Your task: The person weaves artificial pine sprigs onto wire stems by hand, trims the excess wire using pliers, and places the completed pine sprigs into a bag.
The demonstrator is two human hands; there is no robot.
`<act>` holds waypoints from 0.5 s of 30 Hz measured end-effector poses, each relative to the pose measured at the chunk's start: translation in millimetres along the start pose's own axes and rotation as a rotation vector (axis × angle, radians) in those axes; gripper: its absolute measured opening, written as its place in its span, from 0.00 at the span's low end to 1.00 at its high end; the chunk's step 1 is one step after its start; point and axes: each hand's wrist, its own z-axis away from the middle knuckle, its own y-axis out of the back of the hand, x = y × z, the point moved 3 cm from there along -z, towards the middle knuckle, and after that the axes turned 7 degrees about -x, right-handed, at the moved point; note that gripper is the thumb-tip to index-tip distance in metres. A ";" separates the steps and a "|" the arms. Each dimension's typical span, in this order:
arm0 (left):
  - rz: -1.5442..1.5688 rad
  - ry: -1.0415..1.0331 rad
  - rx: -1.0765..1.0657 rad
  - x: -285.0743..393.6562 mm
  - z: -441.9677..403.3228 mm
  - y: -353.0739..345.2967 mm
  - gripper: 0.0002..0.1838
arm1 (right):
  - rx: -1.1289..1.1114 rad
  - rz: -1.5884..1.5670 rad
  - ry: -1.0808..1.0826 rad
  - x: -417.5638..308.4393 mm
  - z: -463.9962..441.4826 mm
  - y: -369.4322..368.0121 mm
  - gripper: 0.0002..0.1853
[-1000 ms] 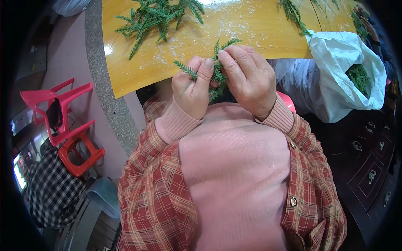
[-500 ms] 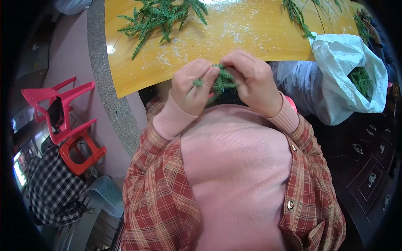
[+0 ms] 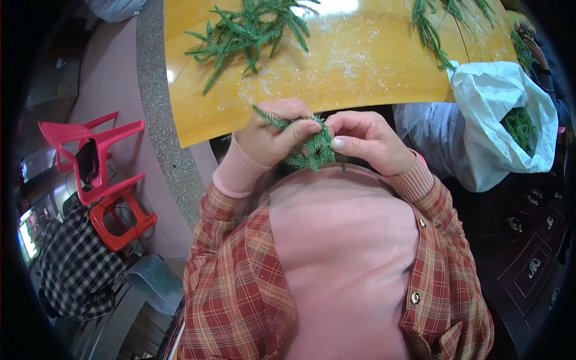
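Close to my chest, just off the table's near edge, I hold a green artificial pine sprig. My left hand is closed around it, thumb pressed on top, with one needled tip sticking out past the fingers. From the other side my right hand pinches the sprig's edge between thumb and fingertips. The stem inside the left fist is hidden. Beyond the hands, a pile of similar green branches lies on the yellow table.
White flecks dot the tabletop. More branches lie at the back right. A white sack with greenery inside hangs by the right edge. On the left stand a pink plastic chair and a red stool. Another person's hand shows far right.
Both hands have come slightly lower in view. My right hand has loosened from a curled grip to a fingertip pinch, and more of the sprig shows. The view has shifted a little.
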 end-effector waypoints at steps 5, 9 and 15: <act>0.070 0.154 0.039 9.0 -2.0 -1.9 0.11 | 0.058 0.205 -0.024 -9.9 1.9 6.9 0.09; 0.452 0.196 0.101 -4.9 3.6 -6.6 0.19 | 0.263 0.083 0.075 -5.3 -0.8 12.3 0.09; 0.390 0.118 0.271 1.9 4.9 5.3 0.33 | 0.331 0.097 0.142 -15.4 -2.2 14.3 0.09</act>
